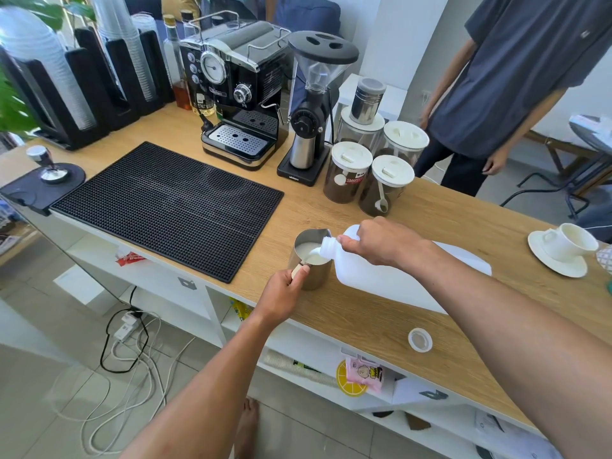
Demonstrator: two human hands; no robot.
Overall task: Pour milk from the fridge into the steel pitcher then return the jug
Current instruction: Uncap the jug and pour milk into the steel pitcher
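A steel pitcher (pixel 318 276) stands on the wooden counter (pixel 381 313) just right of the black mat. My left hand (pixel 281 294) grips its handle from the near side. A large white milk jug (pixel 381 276) lies tilted to the left, its open neck over the pitcher's rim. Milk runs from the neck into the pitcher, which holds a pool of milk (pixel 308 255). My right hand (pixel 377 243) is closed around the jug's handle near the neck. The jug's white cap (pixel 420 339) lies on the counter close to the front edge.
A black ribbed mat (pixel 165 207) covers the counter's left part. Behind it stand an espresso machine (pixel 238 94), a grinder (pixel 311 104) and several lidded jars (pixel 351 170). A white cup on a saucer (pixel 563 248) sits at the right. A person (pixel 503 77) stands beyond the counter.
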